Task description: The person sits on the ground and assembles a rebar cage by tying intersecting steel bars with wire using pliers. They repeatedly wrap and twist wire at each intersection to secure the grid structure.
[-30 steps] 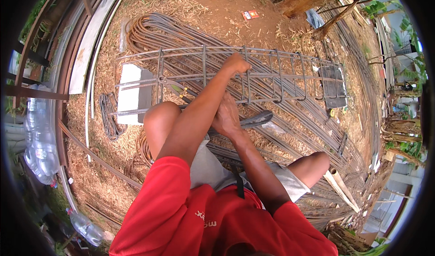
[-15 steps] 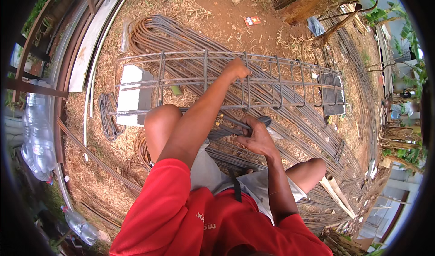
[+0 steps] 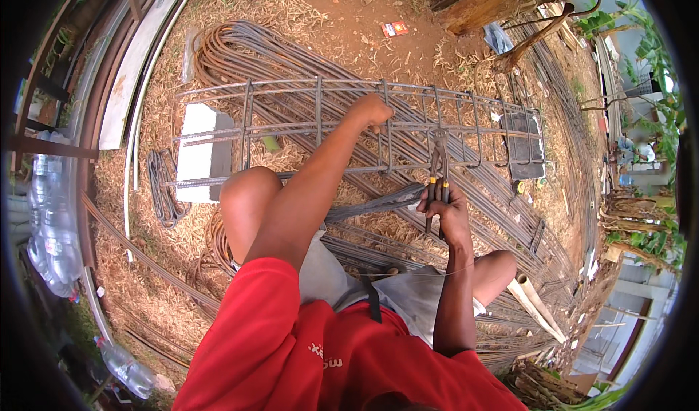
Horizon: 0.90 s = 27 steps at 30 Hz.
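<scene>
A long rebar cage (image 3: 318, 123), straight bars with square stirrups around them, lies across in front of me. My left hand (image 3: 370, 112) is closed on it at a stirrup near the middle; whether its fingers also pinch a wire is hidden. My right hand (image 3: 450, 214) grips a pair of pincers (image 3: 435, 171) by their dark handles with yellow bands. Their jaws point away from me, over the cage's near bars. A bundle of dark tie wire (image 3: 375, 206) lies between my knees, its end close to my right hand. A thin wire crosses my lap.
A white block (image 3: 196, 138) props the cage's left end, a dark block (image 3: 526, 147) its right. Bent rebar (image 3: 284, 54) runs under the cage. Loose stirrups (image 3: 162, 189) lie left. Plastic bottles (image 3: 54, 222) line the left edge; a tree trunk (image 3: 484, 0) stands far right.
My right hand has moved right and turned the pincers from pointing left to pointing away from me, over the cage. The left hand stays at the same stirrup. The view has shifted slightly.
</scene>
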### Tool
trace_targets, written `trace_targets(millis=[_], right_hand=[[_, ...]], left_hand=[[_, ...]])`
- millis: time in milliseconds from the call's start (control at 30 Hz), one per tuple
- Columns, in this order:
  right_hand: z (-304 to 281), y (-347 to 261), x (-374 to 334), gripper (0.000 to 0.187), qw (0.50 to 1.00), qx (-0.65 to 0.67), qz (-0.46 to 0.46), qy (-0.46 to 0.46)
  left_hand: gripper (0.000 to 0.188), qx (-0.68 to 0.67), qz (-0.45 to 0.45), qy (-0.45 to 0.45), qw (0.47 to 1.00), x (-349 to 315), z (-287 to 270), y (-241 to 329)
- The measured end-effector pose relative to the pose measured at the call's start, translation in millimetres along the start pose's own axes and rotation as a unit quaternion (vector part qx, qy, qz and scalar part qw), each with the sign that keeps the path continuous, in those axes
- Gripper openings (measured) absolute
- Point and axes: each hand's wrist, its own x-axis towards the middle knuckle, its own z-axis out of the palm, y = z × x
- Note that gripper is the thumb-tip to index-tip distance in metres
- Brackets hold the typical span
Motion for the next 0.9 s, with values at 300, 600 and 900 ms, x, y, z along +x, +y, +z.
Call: trace_targets(millis=[300, 600, 900], right_hand=[[-36.6, -70.2, 118.9, 0.025, 0.806, -0.592, -0.013, -0.020], [-5.2, -142.2, 160.9, 0.030, 0.680, -0.714, 0.081, -0.145], [0.1, -149.1, 179.2, 0.043, 0.675, -0.698, 0.124, -0.203]], left_hand=[[0.029, 0.046, 0.006, 0.013, 0.999, 5.9, 3.6, 2.0], [0.026, 0.009, -0.008, 0.011, 1.000, 2.6, 1.5, 1.5], [0.027, -0.022, -0.016, -0.001, 1.000, 10.6, 3.7, -2.1]])
